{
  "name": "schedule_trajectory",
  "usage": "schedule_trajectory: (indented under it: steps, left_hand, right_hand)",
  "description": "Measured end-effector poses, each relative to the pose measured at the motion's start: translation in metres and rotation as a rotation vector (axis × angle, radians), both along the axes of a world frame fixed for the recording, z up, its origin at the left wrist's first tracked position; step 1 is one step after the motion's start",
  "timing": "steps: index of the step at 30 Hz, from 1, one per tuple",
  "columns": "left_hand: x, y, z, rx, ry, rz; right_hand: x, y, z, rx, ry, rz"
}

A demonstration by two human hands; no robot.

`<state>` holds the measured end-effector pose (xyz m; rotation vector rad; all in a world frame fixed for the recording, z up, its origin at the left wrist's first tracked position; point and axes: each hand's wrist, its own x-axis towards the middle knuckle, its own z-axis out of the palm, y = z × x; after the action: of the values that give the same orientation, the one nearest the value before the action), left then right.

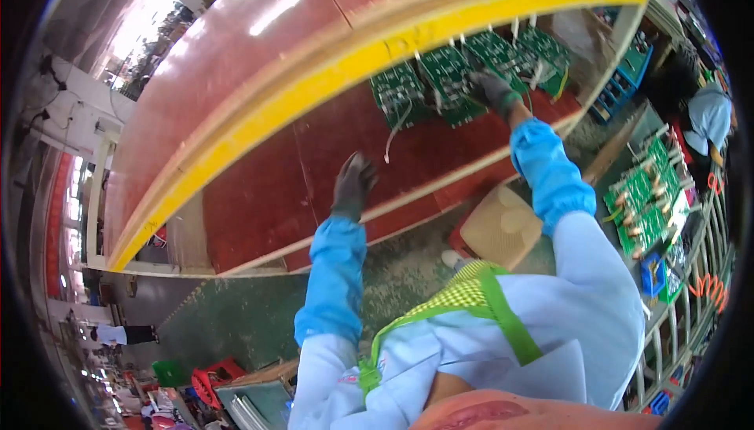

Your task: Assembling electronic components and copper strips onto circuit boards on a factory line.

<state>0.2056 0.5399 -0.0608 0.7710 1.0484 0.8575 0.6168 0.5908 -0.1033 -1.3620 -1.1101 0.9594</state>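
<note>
My right hand (496,94), in a dark grey glove, reaches onto the green circuit boards on the red lower shelf. Its fingers are bent at the edge of one circuit board (496,54), and their tips are partly lost against it. Another board (448,76) lies just left of that hand, and one more (395,87) sits at the row's left end with a white cable (398,133) hanging from it. My left hand (355,185), also gloved, hovers near the shelf's front edge, left of the boards. Its fingers are curled together, with nothing visible in them.
A red upper tabletop (236,61) with a yellow edge strip (314,76) overhangs the lower shelf (275,202). Below stands a stool with a cream seat (503,226). More circuit boards (648,194) lie at right, near another person (707,120). A blue crate (624,80) stands beyond the shelf's end.
</note>
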Motion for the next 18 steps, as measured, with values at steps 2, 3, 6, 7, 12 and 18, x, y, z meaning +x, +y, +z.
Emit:
schedule_trajectory:
  steps: [2,3,6,7,12,18]
  left_hand:
    - [0.026,0.053,-0.009,-0.034,-0.077,0.067]
    - [0.053,0.079,-0.002,-0.028,-0.135,0.008]
    - [0.109,0.121,-0.026,0.523,0.214,-0.179]
    - [0.113,0.112,0.017,-0.083,-0.201,0.025]
    - [0.108,0.132,-0.02,-0.029,-0.066,0.024]
    - [0.056,0.068,0.005,0.234,0.058,-0.069]
  right_hand:
    - [-0.055,-0.017,0.042,-0.063,0.61,0.003]
    - [-0.053,-0.023,0.055,-0.076,0.625,-0.009]
    - [-0.023,-0.023,0.032,-0.11,0.541,0.017]
    - [-0.035,-0.016,0.036,-0.125,0.562,0.009]
    - [-0.072,-0.033,0.028,-0.141,0.661,-0.101]
    - [-0.094,-0.069,0.066,-0.29,0.639,-0.011]
